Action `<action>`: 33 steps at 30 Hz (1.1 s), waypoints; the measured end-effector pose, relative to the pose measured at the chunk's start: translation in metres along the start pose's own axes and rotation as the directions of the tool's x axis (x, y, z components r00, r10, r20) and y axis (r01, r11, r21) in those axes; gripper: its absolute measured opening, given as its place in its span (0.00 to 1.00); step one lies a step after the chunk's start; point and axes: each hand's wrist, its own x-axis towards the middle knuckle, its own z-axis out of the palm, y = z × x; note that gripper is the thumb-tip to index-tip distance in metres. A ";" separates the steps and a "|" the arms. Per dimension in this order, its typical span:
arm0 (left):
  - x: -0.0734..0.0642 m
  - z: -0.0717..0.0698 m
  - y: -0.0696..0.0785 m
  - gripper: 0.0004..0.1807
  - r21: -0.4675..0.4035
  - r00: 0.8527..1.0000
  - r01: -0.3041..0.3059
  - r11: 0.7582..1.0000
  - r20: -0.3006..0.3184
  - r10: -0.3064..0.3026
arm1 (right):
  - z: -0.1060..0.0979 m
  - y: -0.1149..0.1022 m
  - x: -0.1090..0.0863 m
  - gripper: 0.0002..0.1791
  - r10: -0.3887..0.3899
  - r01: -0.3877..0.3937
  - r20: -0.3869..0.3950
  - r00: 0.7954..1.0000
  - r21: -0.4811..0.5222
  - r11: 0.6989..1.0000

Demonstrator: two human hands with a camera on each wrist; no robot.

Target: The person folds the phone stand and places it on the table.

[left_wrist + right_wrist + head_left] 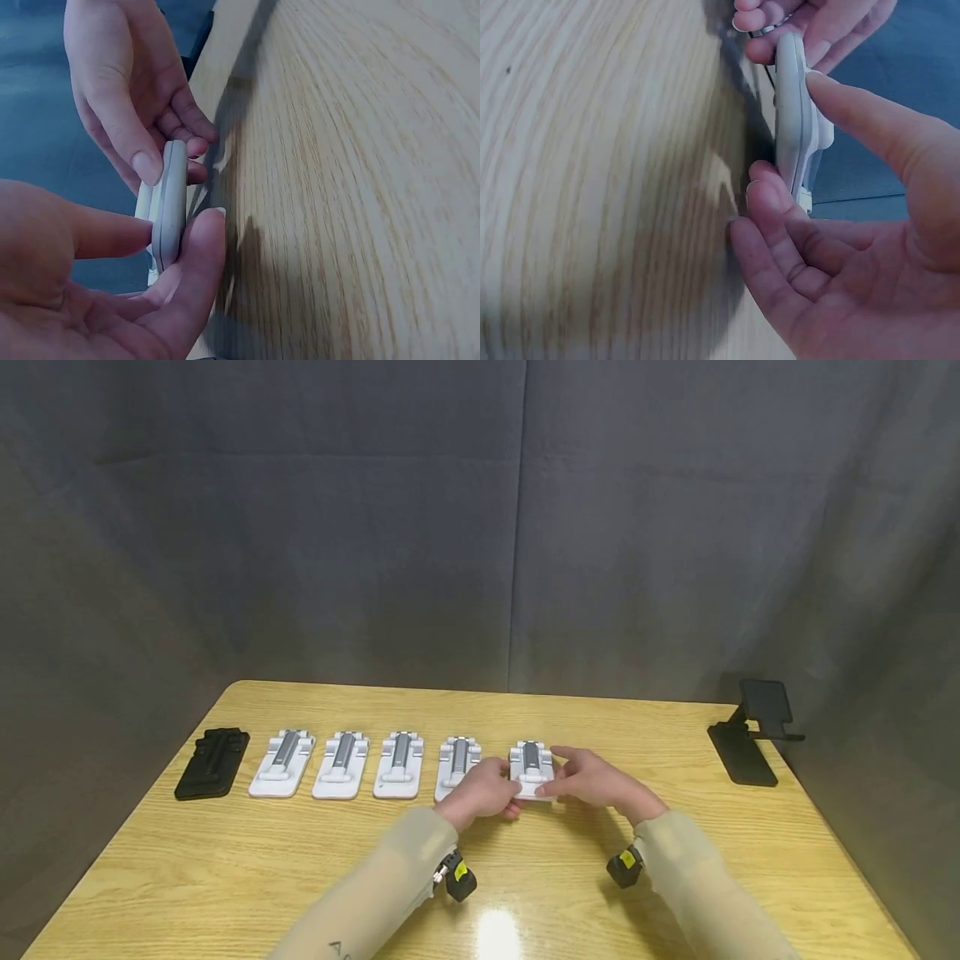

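Observation:
Both hands hold a white folded phone stand (531,770) with a grey centre strip, at the right end of a row. My left hand (486,789) pinches its left side, thumb on top and fingers beneath. On the right side, my right hand (591,775) grips it with the thumb on top and fingers under the edge. In the left wrist view the stand (174,199) shows edge-on, slightly above the tabletop. The right wrist view shows my right thumb (855,105) against its upper face. Another white folded stand (453,764) lies just left, partly behind my left hand.
Further left on the wooden table (300,877) lie several white folded stands, among them one (399,764) in the middle, and a black folded stand (213,764) at the left end. A black unfolded stand (744,756) stands near the right edge. A dark curtain (375,543) hangs behind.

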 end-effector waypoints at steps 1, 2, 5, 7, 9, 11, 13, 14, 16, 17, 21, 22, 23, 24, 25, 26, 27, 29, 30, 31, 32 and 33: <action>0.000 0.001 0.000 0.27 0.023 1.000 0.000 1.000 -0.010 0.001 | 0.000 0.000 0.001 0.52 0.006 -0.006 -0.003 1.000 -0.014 1.000; 0.000 0.001 0.000 0.27 0.051 1.000 -0.004 0.999 -0.019 0.005 | 0.001 0.001 0.001 0.52 0.008 -0.008 -0.005 1.000 -0.028 1.000; 0.002 0.002 -0.002 0.28 0.133 0.999 -0.010 0.991 -0.035 0.014 | 0.002 0.001 0.001 0.52 0.011 -0.012 -0.017 1.000 -0.068 0.998; 0.003 0.002 -0.003 0.28 0.181 0.999 -0.011 0.983 -0.038 0.019 | 0.002 0.001 0.001 0.52 0.004 -0.006 -0.020 1.000 -0.088 0.996; 0.002 0.002 -0.003 0.27 0.233 0.999 -0.016 0.972 -0.043 0.026 | 0.003 0.002 0.001 0.52 -0.001 -0.002 -0.025 1.000 -0.105 0.994; 0.002 0.003 -0.004 0.26 0.251 0.999 -0.013 0.968 -0.044 0.025 | 0.005 0.002 0.001 0.52 -0.003 -0.001 -0.031 1.000 -0.123 0.992; 0.001 0.003 -0.004 0.26 0.265 0.999 -0.007 0.964 -0.048 0.020 | 0.006 0.002 0.001 0.52 0.002 -0.008 -0.040 0.999 -0.140 0.990; 0.001 0.004 -0.004 0.27 0.269 0.999 -0.003 0.963 -0.050 0.017 | 0.007 0.002 0.001 0.52 0.006 -0.013 -0.045 0.999 -0.150 0.989; 0.001 0.004 -0.004 0.29 0.262 0.999 0.008 0.965 -0.054 0.007 | 0.008 0.001 0.001 0.52 0.012 -0.021 -0.054 0.998 -0.168 0.986; 0.000 0.004 -0.004 0.29 0.266 0.998 0.010 0.964 -0.058 0.006 | 0.009 0.001 0.001 0.51 0.016 -0.026 -0.058 0.998 -0.174 0.984; 0.000 0.005 -0.002 0.31 0.278 0.998 0.016 0.961 -0.066 0.002 | 0.009 0.001 0.000 0.51 0.023 -0.033 -0.057 0.998 -0.166 0.986; 0.000 0.005 -0.002 0.31 0.278 0.998 0.017 0.960 -0.067 0.001 | 0.008 0.001 0.000 0.51 0.024 -0.032 -0.052 0.998 -0.162 0.986; 0.000 0.006 -0.002 0.31 0.278 0.998 0.018 0.960 -0.068 0.001 | 0.007 0.002 0.000 0.50 0.022 -0.030 -0.049 0.999 -0.161 0.987; 0.000 0.006 -0.002 0.32 0.277 0.998 0.021 0.961 -0.067 -0.002 | 0.005 0.003 -0.001 0.49 0.018 -0.025 -0.046 0.999 -0.158 0.987; -0.001 0.005 -0.002 0.32 0.277 0.998 0.023 0.961 -0.067 -0.004 | 0.003 0.003 -0.001 0.48 0.013 -0.020 -0.043 0.999 -0.156 0.988; -0.001 0.005 -0.003 0.33 0.273 0.998 0.026 0.962 -0.066 -0.008 | 0.000 0.004 -0.002 0.47 0.012 -0.019 -0.046 0.999 -0.159 0.987; -0.002 0.004 -0.003 0.35 0.271 0.998 0.027 0.962 -0.066 -0.009 | -0.003 0.005 -0.003 0.46 0.008 -0.016 -0.050 0.999 -0.163 0.986; -0.003 0.002 -0.003 0.37 0.261 0.998 0.025 0.965 -0.062 -0.009 | -0.011 0.006 -0.005 0.43 0.002 -0.013 -0.067 0.998 -0.173 0.985; -0.004 0.000 -0.003 0.38 0.257 0.998 0.024 0.966 -0.055 -0.010 | -0.015 0.007 -0.007 0.42 0.001 -0.015 -0.080 0.997 -0.176 0.984; -0.005 -0.002 -0.003 0.38 0.245 0.999 0.017 0.969 -0.047 -0.006 | -0.020 0.007 -0.009 0.41 0.002 -0.020 -0.097 0.995 -0.184 0.983; -0.005 -0.004 -0.003 0.38 0.228 0.999 0.009 0.974 -0.034 -0.002 | -0.025 0.008 -0.011 0.40 0.002 -0.025 -0.119 0.993 -0.194 0.981; -0.006 -0.005 -0.003 0.37 0.216 1.000 0.000 0.976 -0.021 0.004 | -0.030 0.009 -0.014 0.39 0.000 -0.029 -0.142 0.990 -0.202 0.979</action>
